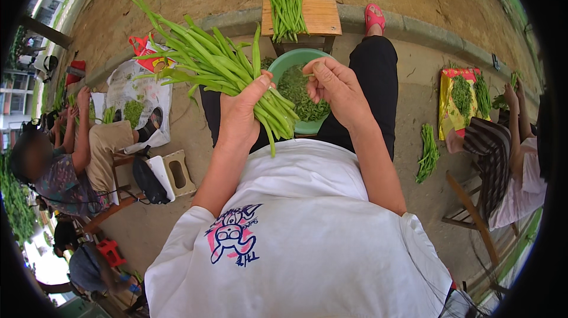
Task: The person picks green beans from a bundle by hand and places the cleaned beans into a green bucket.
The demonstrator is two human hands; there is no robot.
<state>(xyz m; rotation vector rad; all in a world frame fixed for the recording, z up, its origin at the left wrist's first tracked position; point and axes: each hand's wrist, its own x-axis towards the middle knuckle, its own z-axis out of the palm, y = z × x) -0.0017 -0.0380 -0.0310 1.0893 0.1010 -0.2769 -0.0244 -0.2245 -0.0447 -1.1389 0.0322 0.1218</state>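
Observation:
My left hand [244, 111] is closed around a thick bunch of long green stalks [222, 62], which fan out to the upper left, with their cut-looking ends pointing to the lower right. Beside it, my right hand [330, 87] is raised with curled fingers over a green plastic basin [290, 58]; a small green bit shows at its fingertips. Chopped or torn greens [301, 96] lie in the basin, which sits between my knees. Beyond the basin, a wooden stool [324, 13] bears another bundle of green stalks [286, 13].
At the left, a seated person [75, 162] works beside a plastic sheet [155, 87] holding greens, near a beige plastic stool [179, 173]. At the right, another seated person [514, 171] has a yellow-red bag [448, 105] with greens; a loose bundle [428, 153] lies on the ground.

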